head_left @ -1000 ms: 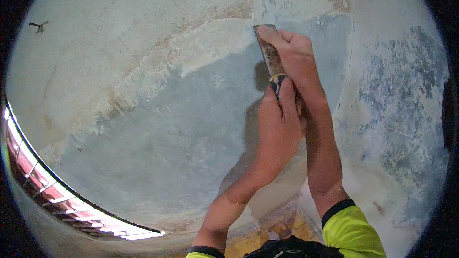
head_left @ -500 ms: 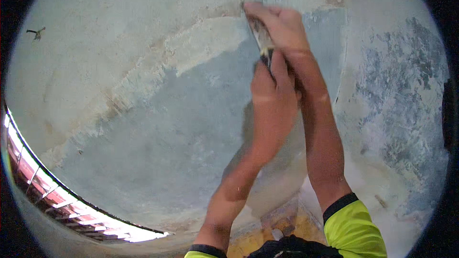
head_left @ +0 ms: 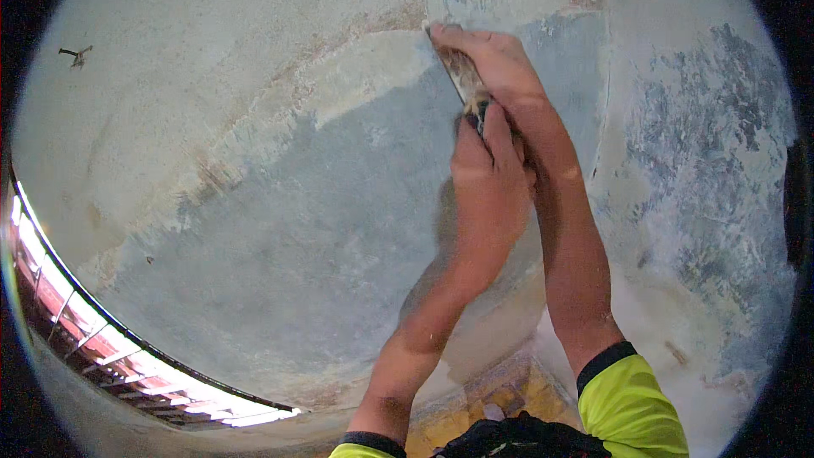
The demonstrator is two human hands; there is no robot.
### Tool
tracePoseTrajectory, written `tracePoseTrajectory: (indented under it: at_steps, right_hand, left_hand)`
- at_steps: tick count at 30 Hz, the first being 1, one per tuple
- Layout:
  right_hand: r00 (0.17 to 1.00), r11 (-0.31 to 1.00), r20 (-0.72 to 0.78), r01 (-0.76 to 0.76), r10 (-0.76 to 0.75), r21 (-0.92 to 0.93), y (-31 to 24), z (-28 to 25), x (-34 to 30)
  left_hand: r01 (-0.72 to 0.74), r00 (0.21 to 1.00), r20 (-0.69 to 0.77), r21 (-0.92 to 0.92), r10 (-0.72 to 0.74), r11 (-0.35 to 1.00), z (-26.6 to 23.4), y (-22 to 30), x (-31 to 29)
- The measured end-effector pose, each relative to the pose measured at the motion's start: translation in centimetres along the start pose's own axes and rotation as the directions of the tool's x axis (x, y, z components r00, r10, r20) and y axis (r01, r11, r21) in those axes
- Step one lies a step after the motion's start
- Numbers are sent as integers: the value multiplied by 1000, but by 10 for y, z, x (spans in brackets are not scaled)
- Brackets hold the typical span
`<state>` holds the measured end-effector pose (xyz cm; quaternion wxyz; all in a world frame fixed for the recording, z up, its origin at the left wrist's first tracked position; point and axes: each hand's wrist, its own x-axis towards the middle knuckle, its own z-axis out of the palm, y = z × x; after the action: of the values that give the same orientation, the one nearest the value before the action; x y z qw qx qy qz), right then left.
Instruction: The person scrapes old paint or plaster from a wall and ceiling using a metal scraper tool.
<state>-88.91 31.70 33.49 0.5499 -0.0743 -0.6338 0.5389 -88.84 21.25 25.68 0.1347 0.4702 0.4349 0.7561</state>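
A scraper (head_left: 464, 76) with a flat, stained metal blade and a dark handle lies slanted against the wall, its far end up and to the left. My left hand (head_left: 492, 178) is closed round the handle, thumb along its top. Higher up, my right hand (head_left: 496, 59) grips the blade near its far end, with fingers pressed over its edge. Under the tools and hands is a wall (head_left: 314, 195) with a smooth grey-blue patch, bordered above by a paler, rough band with brownish scraped spots. The blade's working edge is partly hidden by my right fingers.
A small dark fitting (head_left: 78, 56) sticks out of the wall at the upper left. A barred window opening (head_left: 110, 356) curves along the lower left. To the right stretches another wall face (head_left: 704, 127) with mottled blue-grey patches. Yellowish flooring (head_left: 526, 386) shows at the bottom.
Both hands and the scraper have come slightly lower on the wall, the grip unchanged. The view has shifted a little.
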Motion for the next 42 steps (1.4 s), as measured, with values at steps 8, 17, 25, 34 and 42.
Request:
tracePoseTrajectory:
  at_steps: [8,17,25,34,42]
  right_hand:
    - [999,998,6,-54,54,-35,-9,3,3]
    - [1000,977,1,-16,16,-214,-26,5,1]
    - [997,987,-72,-15,4,-159,-6,3,5]
    - [996,986,-83,25,-39,-164,-2,3,5]
    - [983,908,3,172,-185,-382,-4,0,8]
  left_hand:
    - [-206,978,51,176,200,963,-7,-9,14]
    - [-178,983,93,230,160,957,-8,11,13]
    - [-56,997,65,108,49,993,-10,6,14]
    - [-243,968,63,470,243,849,-11,-13,19]
    - [-50,995,90,160,36,986,-14,1,11]
